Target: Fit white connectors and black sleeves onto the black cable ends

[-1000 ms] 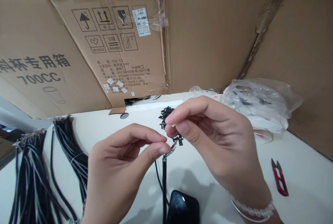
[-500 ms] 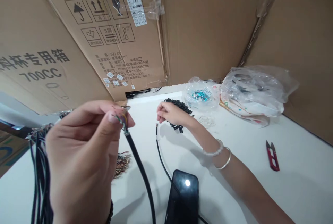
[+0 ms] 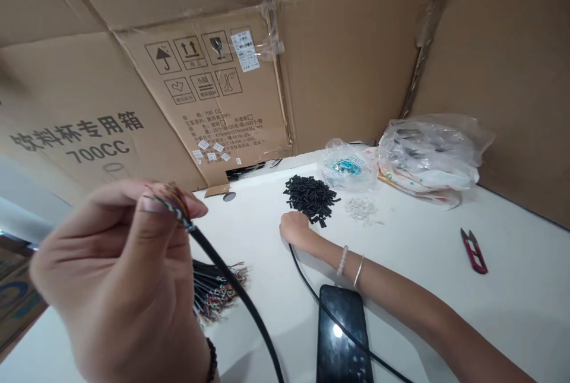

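Close to the camera, my left hand [image 3: 129, 276] pinches the stripped end of a black cable [image 3: 236, 283] between thumb and fingers. Its thin coloured wires [image 3: 178, 205] fan out above the thumb, and the cable hangs down out of view. Farther off, my right hand [image 3: 294, 230] is closed low over the table, beside a pile of small black tube pieces [image 3: 312, 196]. Another length of black cable [image 3: 307, 282] runs from this hand across a phone [image 3: 345, 335]; its end is hidden in the fingers. Whether both lengths are one cable, I cannot tell.
Cut cables with frayed coloured wires [image 3: 218, 291] lie behind my left hand. Beyond are small white pieces [image 3: 360, 209], a bag of teal pieces [image 3: 347, 166] and clear plastic bags [image 3: 427, 151]. Red thread snips [image 3: 474, 251] lie at right. Cardboard [image 3: 347, 68] walls the back.
My right hand has come down and closed over the cable end that lay visible below it. My left hand, still pinching its cable, appears farther left as the view shifts.
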